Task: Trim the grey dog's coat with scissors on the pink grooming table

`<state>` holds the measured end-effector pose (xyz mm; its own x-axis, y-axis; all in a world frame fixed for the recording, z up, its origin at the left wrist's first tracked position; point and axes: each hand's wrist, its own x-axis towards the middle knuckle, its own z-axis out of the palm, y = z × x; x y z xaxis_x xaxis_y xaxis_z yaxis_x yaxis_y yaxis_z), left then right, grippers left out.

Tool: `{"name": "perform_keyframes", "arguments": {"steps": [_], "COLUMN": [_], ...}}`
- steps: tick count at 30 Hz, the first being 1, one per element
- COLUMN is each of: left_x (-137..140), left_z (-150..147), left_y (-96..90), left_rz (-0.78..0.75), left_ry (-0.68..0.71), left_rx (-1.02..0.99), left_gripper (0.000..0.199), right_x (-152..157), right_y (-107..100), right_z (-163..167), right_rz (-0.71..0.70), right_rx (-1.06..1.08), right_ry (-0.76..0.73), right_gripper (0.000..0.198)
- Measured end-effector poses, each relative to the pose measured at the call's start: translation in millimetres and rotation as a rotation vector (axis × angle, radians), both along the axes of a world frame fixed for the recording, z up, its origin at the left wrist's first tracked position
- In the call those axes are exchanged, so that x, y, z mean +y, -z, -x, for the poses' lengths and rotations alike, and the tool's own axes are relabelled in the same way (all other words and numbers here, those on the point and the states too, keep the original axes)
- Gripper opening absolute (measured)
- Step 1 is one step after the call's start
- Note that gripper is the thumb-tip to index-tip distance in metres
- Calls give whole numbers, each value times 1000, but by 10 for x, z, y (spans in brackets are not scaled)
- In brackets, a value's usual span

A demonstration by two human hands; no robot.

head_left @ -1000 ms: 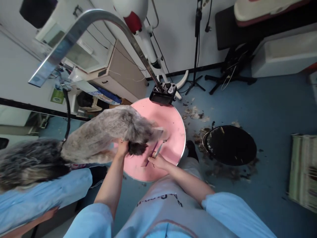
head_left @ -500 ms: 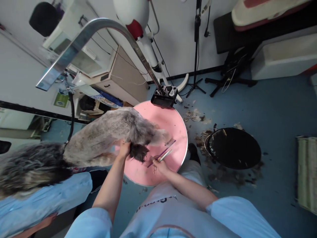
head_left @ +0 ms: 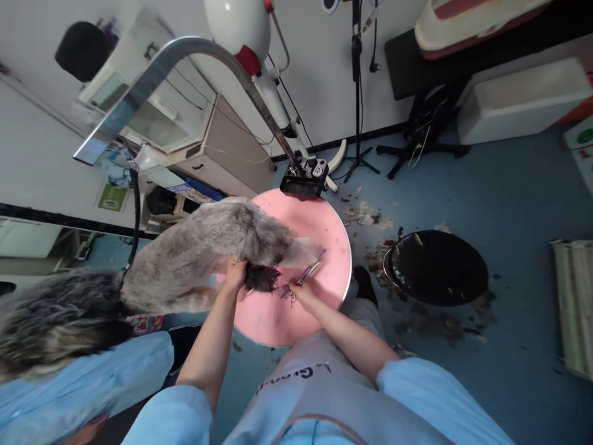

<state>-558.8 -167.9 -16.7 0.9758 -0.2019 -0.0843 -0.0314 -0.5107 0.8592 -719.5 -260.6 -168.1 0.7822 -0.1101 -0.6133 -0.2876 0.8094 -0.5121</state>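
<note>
On the pink grooming table [head_left: 324, 228], left hand [head_left: 235, 272] grips the dog's dark paw [head_left: 260, 277]; right hand [head_left: 296, 292] closed around scissors [head_left: 309, 272] and purple comb [head_left: 301, 275], tips beside paw.

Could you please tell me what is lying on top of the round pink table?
A grey dog stands on the pink table. The left hand grips its dark paw; the right hand holds scissors. The dog's body hides the table's left part.

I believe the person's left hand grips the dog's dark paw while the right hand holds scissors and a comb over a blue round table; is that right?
Not quite: the round table is pink, not blue; the floor is what is blue. The head view shows it. The rest holds: the left hand grips the dog's dark paw while the right hand holds scissors and a comb over it.
</note>
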Motion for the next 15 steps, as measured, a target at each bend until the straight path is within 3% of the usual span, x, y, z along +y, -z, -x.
{"name": "perform_keyframes", "arguments": {"steps": [4,9,12,15], "left_x": [-38,-28,-13,-13], "left_z": [20,18,6,6], "left_y": [-49,-5,21,1], "left_rz": [-35,17,78,81], "left_ry": [28,25,14,17], "left_rx": [-30,2,29,28], "left_gripper": [16,15,13,12], "right_x": [195,90,47,148], "right_y": [-11,116,116,71], "right_z": [187,230,101,205], "right_rz": [126,105,106,60], "right_rx": [-196,71,39,-74], "right_ry": [-45,46,43,-12], "right_gripper": [19,25,25,28]}}
